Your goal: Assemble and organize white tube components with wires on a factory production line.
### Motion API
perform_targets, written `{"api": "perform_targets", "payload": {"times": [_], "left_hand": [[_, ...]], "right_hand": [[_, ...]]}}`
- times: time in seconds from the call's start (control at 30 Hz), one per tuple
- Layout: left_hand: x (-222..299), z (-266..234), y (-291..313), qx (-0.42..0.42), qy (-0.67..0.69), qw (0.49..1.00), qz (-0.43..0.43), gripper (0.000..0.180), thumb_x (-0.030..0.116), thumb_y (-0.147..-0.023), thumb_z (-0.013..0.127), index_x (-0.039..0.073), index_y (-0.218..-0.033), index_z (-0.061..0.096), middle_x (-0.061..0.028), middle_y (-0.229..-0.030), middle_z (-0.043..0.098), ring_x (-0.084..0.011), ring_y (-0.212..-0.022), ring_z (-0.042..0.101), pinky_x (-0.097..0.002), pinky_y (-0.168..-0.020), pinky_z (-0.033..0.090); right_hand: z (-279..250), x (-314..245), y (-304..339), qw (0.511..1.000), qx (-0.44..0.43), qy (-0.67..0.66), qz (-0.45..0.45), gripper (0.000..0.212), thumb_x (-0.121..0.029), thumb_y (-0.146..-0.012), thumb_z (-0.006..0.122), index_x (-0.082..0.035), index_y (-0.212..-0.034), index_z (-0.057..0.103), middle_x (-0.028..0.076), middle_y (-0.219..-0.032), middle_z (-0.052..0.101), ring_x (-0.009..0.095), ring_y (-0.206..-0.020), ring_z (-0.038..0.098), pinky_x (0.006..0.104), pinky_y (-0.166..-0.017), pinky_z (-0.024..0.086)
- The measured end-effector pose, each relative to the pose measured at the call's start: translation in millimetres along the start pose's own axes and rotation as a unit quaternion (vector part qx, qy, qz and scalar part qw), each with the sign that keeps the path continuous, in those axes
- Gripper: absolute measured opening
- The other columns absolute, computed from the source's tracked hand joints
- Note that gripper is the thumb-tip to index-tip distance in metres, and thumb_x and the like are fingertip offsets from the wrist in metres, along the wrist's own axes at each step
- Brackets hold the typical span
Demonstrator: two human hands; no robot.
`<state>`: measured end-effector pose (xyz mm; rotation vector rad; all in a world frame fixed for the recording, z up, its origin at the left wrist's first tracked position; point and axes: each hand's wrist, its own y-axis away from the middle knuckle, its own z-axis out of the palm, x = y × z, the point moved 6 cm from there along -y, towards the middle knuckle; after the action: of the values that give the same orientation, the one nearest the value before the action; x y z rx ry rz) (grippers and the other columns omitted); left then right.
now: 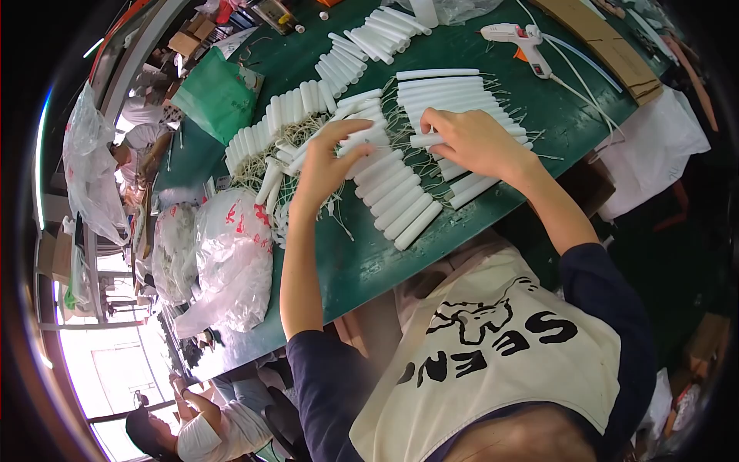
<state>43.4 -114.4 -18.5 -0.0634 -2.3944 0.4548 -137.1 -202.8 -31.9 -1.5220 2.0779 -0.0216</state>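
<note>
Rows of white tubes [439, 86] with thin wires at their ends lie on a green work table [323, 266]. My right hand [473, 142] is closed on one white tube [423, 141], pinching it between thumb and fingers over the right-hand row. Above the left end of the middle row [389, 181] is my left hand [323, 162]. Its thumb and forefinger are spread apart, with tubes showing between and beyond them. Loose wires [335, 212] trail beside its wrist. The left hand's remaining fingers are partly hidden.
A white glue gun [514, 35] with a cable lies at the back right, near cardboard [593, 42]. More tubes [292, 108] form rows farther back. A green bag [219, 96] and clear plastic bags [235, 262] stand on the left. Other people [204, 431] sit beyond the table.
</note>
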Motion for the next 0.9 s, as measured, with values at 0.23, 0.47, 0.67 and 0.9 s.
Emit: {"api": "perform_targets", "payload": {"times": [0.23,0.47,0.67,0.9], "left_hand": [[-20,-3,6,-0.029,-0.095,0.993,-0.068,0.032,0.02,-0.076,0.071,0.005,-0.104,0.067,-0.0155,-0.106,0.064,-0.0307,-0.102,0.057,-0.038,-0.088,0.044],[-39,11,10,-0.018,-0.033,0.995,-0.093,0.025,0.017,-0.081,0.066,0.003,-0.102,0.068,-0.0082,-0.097,0.068,-0.0154,-0.086,0.06,-0.0298,-0.081,0.044],[-25,1,20,0.039,0.008,0.993,-0.111,0.017,0.013,-0.085,0.063,0.0,-0.096,0.068,-0.0047,-0.09,0.07,-0.0109,-0.083,0.062,-0.0259,-0.076,0.046],[0,-8,30,0.128,0.005,0.991,-0.037,0.017,0.006,-0.082,0.066,-0.001,-0.098,0.069,-0.006,-0.085,0.07,-0.011,-0.073,0.064,-0.0241,-0.068,0.049]], "right_hand": [[13,-10,-11,0.998,0.034,0.018,-0.054,0.021,-0.018,-0.083,0.064,-0.005,-0.097,0.056,0.006,-0.094,0.062,0.027,-0.077,0.062,0.0369,-0.067,0.049],[20,-24,-21,0.998,0.054,-0.021,-0.037,0.02,-0.018,-0.085,0.062,-0.006,-0.099,0.056,0.007,-0.091,0.064,0.027,-0.078,0.063,0.0364,-0.067,0.049],[16,-22,-19,0.994,0.074,-0.068,-0.044,0.02,-0.017,-0.083,0.064,-0.006,-0.097,0.054,0.007,-0.09,0.065,0.028,-0.078,0.063,0.0357,-0.066,0.049],[8,-25,-23,0.983,0.146,-0.087,-0.065,0.019,-0.013,-0.082,0.066,-0.004,-0.095,0.055,0.009,-0.091,0.064,0.027,-0.078,0.063,0.0346,-0.065,0.049]]}}
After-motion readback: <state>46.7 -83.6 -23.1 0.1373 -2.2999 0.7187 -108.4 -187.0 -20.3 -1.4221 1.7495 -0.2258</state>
